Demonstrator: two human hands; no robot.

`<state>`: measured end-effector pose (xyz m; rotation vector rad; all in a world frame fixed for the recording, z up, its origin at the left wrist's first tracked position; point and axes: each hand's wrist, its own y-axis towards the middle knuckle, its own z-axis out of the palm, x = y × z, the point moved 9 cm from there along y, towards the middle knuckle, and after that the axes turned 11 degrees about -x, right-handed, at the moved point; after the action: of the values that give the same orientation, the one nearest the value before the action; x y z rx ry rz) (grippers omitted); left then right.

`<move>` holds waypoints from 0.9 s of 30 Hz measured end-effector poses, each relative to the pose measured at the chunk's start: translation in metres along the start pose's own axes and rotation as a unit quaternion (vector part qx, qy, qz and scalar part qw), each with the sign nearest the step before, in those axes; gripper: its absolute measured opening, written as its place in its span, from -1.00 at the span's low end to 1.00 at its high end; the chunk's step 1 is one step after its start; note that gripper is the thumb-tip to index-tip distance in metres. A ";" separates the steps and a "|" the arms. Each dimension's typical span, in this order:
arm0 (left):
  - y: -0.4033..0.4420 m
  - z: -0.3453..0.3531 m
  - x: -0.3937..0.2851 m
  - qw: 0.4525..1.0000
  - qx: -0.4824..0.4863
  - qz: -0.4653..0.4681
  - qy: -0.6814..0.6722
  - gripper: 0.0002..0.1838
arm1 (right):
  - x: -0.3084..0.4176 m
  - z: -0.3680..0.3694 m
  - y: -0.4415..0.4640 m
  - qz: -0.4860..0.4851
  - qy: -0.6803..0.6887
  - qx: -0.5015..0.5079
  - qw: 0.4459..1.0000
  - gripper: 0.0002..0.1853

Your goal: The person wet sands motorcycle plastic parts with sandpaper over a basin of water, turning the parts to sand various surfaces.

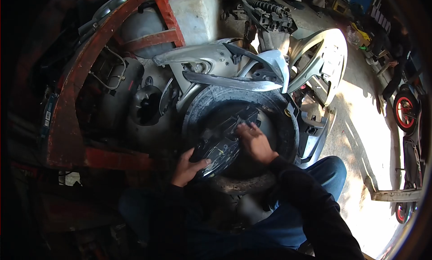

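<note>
Black plastic part (220, 145), held slantwise over the mouth of a dusty, tyre-like tub (234, 94). At eight o'clock on it, gripped along the edge by the left hand (188, 168). At three, touched by the right hand (258, 144), loosely curled; cannot tell whether closed on anything. Beyond, toward ten, red frame (74, 80); toward eleven, silver fairing (209, 57); toward two, cream fairing (336, 64); farthest, at three, red-wheeled motorbike (410, 154).

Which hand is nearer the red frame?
Left. The left hand is just right of the red frame; the right hand is farther right, over the black part.
</note>
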<state>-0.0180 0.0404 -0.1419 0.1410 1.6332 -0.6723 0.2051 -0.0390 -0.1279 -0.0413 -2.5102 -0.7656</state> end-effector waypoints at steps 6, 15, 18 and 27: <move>0.003 -0.001 0.008 1.000 0.004 -0.009 0.023 -0.46 | 0.005 0.006 -0.010 0.095 0.143 0.026 0.985 -0.63; 0.003 0.002 0.005 0.999 0.017 0.007 0.045 -0.48 | -0.009 -0.008 0.007 -0.071 -0.001 0.017 0.997 -0.60; 0.005 -0.001 0.008 0.999 0.011 -0.002 0.047 -0.46 | 0.010 0.010 -0.014 0.046 0.065 -0.014 0.997 -0.56; 0.007 0.000 0.008 0.999 0.002 -0.002 0.039 -0.46 | 0.020 0.010 -0.006 0.209 0.157 -0.006 0.965 -0.62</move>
<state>-0.0170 0.0436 -0.1518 0.1700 1.7072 -0.6805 0.1824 -0.0407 -0.1286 -0.4072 -2.0956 -0.5597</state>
